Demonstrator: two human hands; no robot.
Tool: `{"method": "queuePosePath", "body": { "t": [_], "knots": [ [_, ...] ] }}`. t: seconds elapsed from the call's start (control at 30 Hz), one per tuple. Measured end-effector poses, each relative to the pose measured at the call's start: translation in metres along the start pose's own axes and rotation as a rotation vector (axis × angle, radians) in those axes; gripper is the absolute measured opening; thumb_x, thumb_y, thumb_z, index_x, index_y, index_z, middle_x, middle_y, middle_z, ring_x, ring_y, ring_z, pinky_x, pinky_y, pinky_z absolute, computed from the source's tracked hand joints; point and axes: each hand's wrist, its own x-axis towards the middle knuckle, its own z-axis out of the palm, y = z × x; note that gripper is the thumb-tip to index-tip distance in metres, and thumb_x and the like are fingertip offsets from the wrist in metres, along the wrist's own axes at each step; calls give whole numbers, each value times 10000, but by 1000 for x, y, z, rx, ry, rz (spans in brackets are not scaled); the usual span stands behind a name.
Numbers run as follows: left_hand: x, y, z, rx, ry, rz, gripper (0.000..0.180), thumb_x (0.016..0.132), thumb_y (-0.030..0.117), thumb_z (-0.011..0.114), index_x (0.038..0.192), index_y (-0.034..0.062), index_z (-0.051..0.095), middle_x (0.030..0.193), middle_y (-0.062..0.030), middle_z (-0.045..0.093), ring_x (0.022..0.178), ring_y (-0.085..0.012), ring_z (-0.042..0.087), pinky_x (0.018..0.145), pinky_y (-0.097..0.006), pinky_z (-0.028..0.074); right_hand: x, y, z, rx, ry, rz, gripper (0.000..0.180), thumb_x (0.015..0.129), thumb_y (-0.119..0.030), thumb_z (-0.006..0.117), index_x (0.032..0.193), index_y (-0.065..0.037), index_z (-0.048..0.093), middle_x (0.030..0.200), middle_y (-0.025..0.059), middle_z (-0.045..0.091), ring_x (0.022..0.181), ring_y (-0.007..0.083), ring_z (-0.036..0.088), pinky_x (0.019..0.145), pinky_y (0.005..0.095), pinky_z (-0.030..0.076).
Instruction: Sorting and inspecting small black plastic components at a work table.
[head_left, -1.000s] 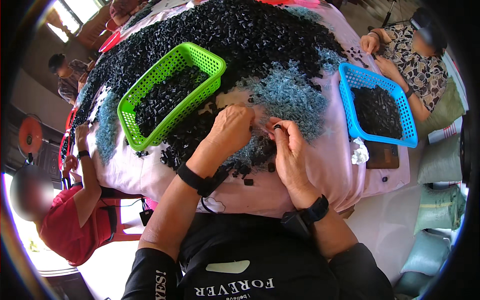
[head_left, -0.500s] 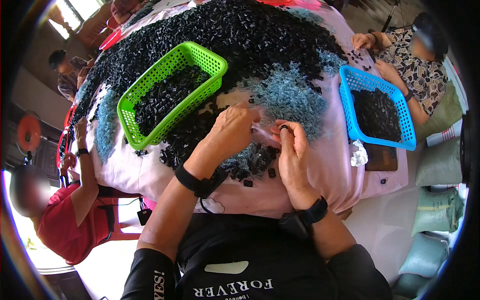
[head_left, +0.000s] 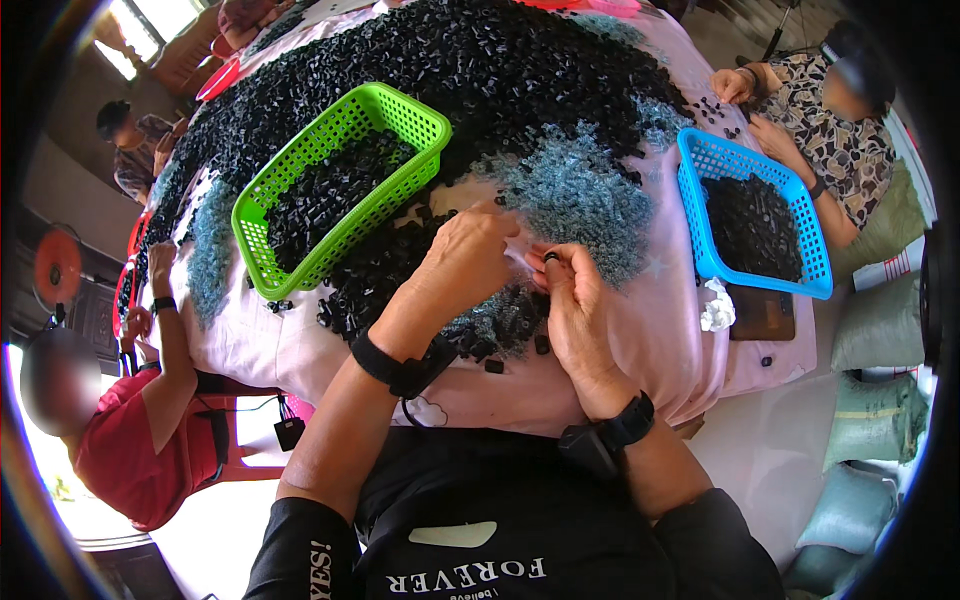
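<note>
Over the near part of the table my left hand [head_left: 468, 248] is closed, its fingertips pinched and slightly blurred, so what they hold cannot be made out. Close on its right, my right hand [head_left: 578, 300] pinches a small black plastic part [head_left: 551, 257] between thumb and fingers. The fingertips of both hands almost meet. Beneath them lies a small heap of loose black plastic parts [head_left: 365, 290] mixed with clear bluish bits. Just beyond my hands spreads a pile of clear bluish plastic bits [head_left: 585, 190].
A green basket [head_left: 345, 235] of black parts stands left, a blue basket [head_left: 707, 250] right. Crumpled white tissue [head_left: 717, 308] and a dark flat object [head_left: 764, 316] lie near the blue one. A big black heap [head_left: 480, 70] fills the far table. Other people sit around it.
My right hand has shifted slightly left and toward my left hand, with the black part still pinched. My left hand's fingers have moved a little.
</note>
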Motion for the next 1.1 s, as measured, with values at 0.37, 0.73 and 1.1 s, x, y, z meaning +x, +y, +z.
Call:
{"method": "queuePosePath", "body": {
  "t": [0.37,0.73,1.1],
  "knots": [
    [-16,26,-14,-490,82,-144,176,897,3,646,1039,-32,742,945,-88,697,839,-148,674,751,-286,531,-1,4,4,87,-60,-82,144,955,0,668,1097,22,665,1003,57,679,876,94,635,752,234,508],
    [-28,-6,-14,-667,147,-278,171,965,-42,572,1066,-74,705,1042,-88,628,932,-171,710,828,-254,573,1,-2,1,223,3,59,121,984,-32,653,1083,27,688,976,19,698,883,49,601,782,204,487],
    [-29,31,-14,-591,219,-198,205,923,-57,625,1115,-27,692,975,-76,719,938,-128,711,823,-248,556,0,-5,-1,229,-117,-31,158,958,-11,683,1109,25,711,1110,71,689,969,103,638,849,241,514]
  ]
}}
